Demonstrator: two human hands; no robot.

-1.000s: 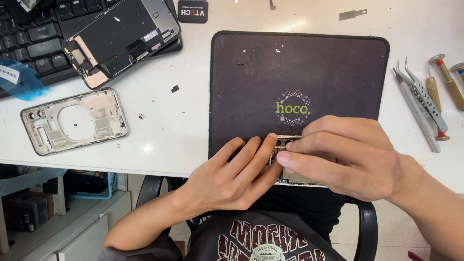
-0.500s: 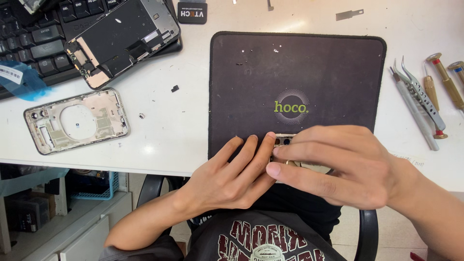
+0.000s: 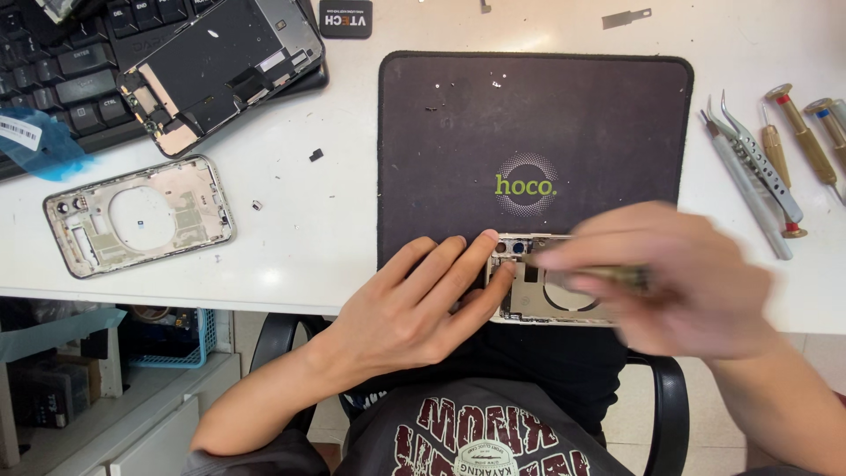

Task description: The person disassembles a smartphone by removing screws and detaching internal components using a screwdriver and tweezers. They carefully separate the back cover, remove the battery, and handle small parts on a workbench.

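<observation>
On mat (image 3: pixel 441 141), right hand (image 3: pixel 679 282) shifted rightward

A small black rectangular label (image 3: pixel 345 18) with pale lettering lies at the desk's top edge — and a white barcode sticker (image 3: pixel 19 132) sits on blue film (image 3: pixel 44 150), far left.

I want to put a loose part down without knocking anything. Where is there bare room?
Most open: the upper part of the dark mat, bar some specks. Also the white table between the empty phone frame and the mat. Crowded: the tools on the right, and both hands, left hand and right hand, over the near frame.
</observation>
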